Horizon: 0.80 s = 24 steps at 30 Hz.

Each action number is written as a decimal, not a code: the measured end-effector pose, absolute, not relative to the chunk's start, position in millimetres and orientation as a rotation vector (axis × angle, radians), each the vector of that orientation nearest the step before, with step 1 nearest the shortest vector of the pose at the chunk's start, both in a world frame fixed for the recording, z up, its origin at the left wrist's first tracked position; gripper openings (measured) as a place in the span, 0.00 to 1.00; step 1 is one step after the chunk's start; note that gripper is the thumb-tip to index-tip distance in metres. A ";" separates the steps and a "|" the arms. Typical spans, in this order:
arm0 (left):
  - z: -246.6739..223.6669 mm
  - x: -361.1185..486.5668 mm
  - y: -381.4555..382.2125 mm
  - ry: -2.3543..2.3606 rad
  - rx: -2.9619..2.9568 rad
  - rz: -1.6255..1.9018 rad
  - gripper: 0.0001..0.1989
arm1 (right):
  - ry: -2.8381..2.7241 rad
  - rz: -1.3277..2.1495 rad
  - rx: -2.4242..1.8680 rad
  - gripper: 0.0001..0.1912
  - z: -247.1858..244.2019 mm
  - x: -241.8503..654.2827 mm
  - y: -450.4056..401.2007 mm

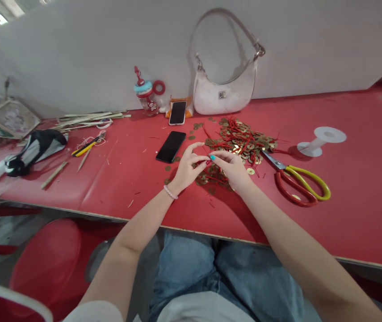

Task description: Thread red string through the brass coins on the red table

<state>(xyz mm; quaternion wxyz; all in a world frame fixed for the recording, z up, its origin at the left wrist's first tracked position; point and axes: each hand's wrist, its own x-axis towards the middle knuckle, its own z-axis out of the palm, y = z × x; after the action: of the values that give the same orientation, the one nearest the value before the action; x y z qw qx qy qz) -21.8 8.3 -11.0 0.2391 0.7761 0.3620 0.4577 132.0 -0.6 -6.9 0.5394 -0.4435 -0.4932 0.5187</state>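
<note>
The left hand [187, 167] and the right hand [232, 167] meet fingertip to fingertip over the red desk [345, 214], midway between its near edge and its far edge. Both are pinched together on something small and red between them, probably a bit of red cord; what exactly is too small to tell. Just under the hands lies a small heap of brass coins [211, 178], and beyond them, touching that heap, a bigger pile of coins tangled with red cord [242, 138]. Scissors with red and yellow handles [300, 181] lie just right of the right hand. A dark phone [171, 146] lies flat near the left hand. An empty white spool [321, 139] rests farther right. A white handbag [226, 87] leans at the far edge.
</note>
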 end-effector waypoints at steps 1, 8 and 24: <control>-11.6 -21.9 8.4 0.994 2.134 1.250 0.08 | -1.162 1.251 -1.044 0.09 -7.5 132.4 0.1; -11.9 -18.7 6.5 1.049 2.143 1.289 0.08 | -1.149 1.228 -0.995 0.08 -8.7 132.6 1.8; -9.6 -15.8 5.4 1.055 2.064 1.265 0.07 | -1.259 1.053 -1.022 0.05 -9.7 131.2 0.5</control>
<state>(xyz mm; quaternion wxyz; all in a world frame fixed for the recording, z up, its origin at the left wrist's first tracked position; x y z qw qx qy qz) -15.8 5.4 -9.6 0.2477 0.7572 0.3872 0.4640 131.2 0.5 -9.7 0.5679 -0.4349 -0.5360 0.4484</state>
